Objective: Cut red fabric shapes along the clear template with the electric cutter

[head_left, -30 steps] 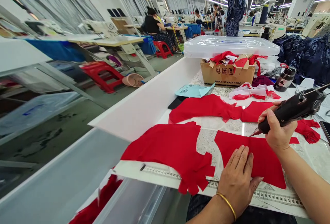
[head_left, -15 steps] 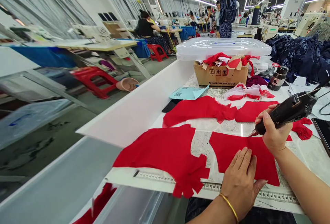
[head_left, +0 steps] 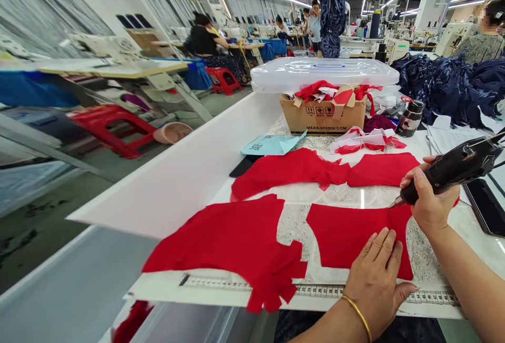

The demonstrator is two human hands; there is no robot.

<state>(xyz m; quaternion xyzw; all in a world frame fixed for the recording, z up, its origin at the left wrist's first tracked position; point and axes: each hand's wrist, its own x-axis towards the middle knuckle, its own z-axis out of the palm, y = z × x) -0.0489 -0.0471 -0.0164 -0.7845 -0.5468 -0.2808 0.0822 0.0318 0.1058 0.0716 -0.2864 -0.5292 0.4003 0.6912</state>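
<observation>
My right hand [head_left: 434, 203] grips a black corded power tool [head_left: 453, 167] with a narrow metal tip. The tip touches or hovers just at the upper edge of a red fabric piece [head_left: 347, 235], near its right corner; I cannot tell which. My left hand [head_left: 376, 274], a gold bangle at its wrist, lies flat on the lower right part of that piece, fingers stretched out. To its left lies a larger red fabric piece [head_left: 221, 235] with a strip-cut end hanging over a tape measure [head_left: 315, 291] along the table's front edge.
Farther back lie more red pieces [head_left: 284, 172], a light-blue paper [head_left: 272, 144] and a cardboard box [head_left: 323, 119] of scraps under a clear plastic lid [head_left: 323, 74]. A black jar [head_left: 410, 118] and a phone [head_left: 487, 206] sit right. A white panel [head_left: 158, 190] borders the left.
The view has turned slightly right, so the scene sits farther left. Along the fabric's upper edge the tool tip has moved right, and my left hand has shifted right on the piece.
</observation>
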